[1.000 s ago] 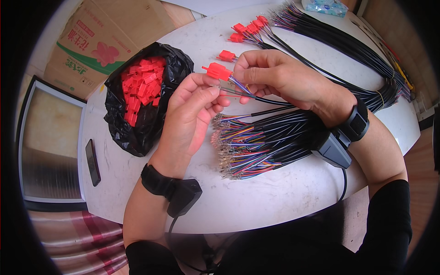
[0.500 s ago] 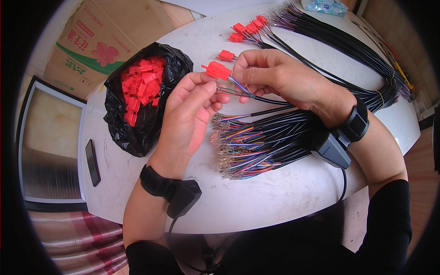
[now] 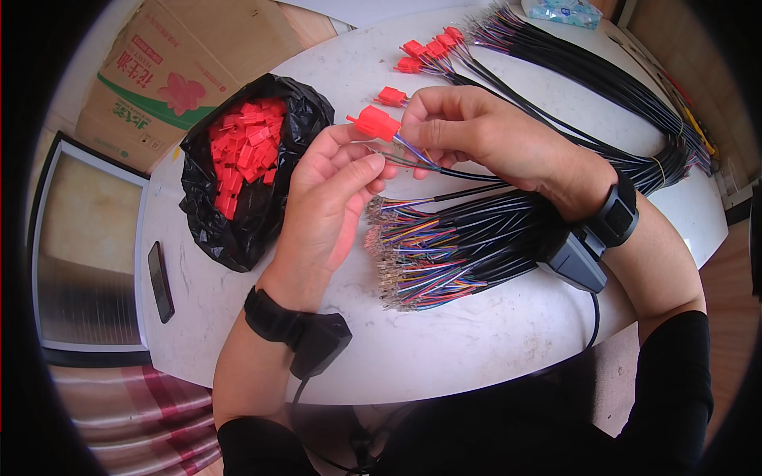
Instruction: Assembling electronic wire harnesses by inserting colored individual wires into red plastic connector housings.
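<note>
Between my two hands is a red plastic connector housing (image 3: 375, 124) with a few thin coloured wires (image 3: 413, 151) entering its right end. My left hand (image 3: 329, 186) pinches loose wire ends with thumb and fingers just below the housing, which rests by its index finger. My right hand (image 3: 476, 131) has thumb and forefinger closed on the wires beside the housing; part of that grip is hidden. A black cable (image 3: 472, 176) runs from these wires to the right under my right hand. Below lies a thick bundle of black cables (image 3: 500, 238) with bare metal terminals (image 3: 389, 262).
At left, an open black plastic bag (image 3: 302, 111) holds many red housings (image 3: 242, 151). A phone (image 3: 160, 282) lies near the table's left edge. Finished-looking cables with red housings (image 3: 429, 51) and another tied cable bundle (image 3: 587, 71) lie at the back. A tissue pack (image 3: 563, 12) is behind.
My left thumb and fingers have shifted slightly on the wire ends, and the red housing has tilted a little. My right hand stays nearly still.
</note>
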Action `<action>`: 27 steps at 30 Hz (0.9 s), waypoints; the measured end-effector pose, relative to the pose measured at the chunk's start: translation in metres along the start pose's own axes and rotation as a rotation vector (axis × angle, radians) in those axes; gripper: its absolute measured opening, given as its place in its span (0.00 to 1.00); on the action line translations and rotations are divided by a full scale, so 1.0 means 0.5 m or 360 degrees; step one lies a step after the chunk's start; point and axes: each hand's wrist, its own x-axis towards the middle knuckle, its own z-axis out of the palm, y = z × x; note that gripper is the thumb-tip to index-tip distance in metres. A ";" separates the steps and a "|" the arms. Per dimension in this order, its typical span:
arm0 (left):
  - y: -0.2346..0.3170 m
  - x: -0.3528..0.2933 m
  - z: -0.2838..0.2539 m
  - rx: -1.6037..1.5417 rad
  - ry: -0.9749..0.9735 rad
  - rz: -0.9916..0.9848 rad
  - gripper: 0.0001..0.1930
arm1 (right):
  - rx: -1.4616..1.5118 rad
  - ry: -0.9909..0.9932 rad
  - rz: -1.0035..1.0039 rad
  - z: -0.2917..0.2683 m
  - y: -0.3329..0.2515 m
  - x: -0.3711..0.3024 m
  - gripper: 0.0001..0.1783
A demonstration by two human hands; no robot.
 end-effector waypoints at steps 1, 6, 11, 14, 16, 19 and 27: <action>-0.001 0.000 0.001 0.0017 0.0018 0.0012 0.13 | 0.0024 -0.0012 -0.0001 0.000 0.000 -0.001 0.07; -0.002 -0.002 0.007 0.0070 0.0028 0.0045 0.14 | -0.0022 -0.0082 0.0004 0.005 0.001 0.000 0.07; -0.003 -0.002 0.009 0.0077 0.0026 0.0080 0.15 | -0.0111 0.0065 -0.0061 0.012 0.008 0.005 0.09; -0.002 -0.001 0.007 0.0038 0.0072 0.0001 0.16 | -0.0077 0.0102 -0.0086 0.010 0.009 0.006 0.09; -0.002 -0.001 0.008 0.0038 0.0085 0.0001 0.17 | -0.0070 0.0095 -0.0079 0.011 0.011 0.007 0.09; 0.001 -0.003 0.010 0.0043 0.0100 -0.0002 0.19 | -0.0093 0.0135 -0.0130 0.016 0.013 0.008 0.08; 0.003 -0.007 0.016 -0.0019 0.0138 -0.0002 0.17 | -0.0038 0.0204 -0.0062 0.009 0.007 0.005 0.07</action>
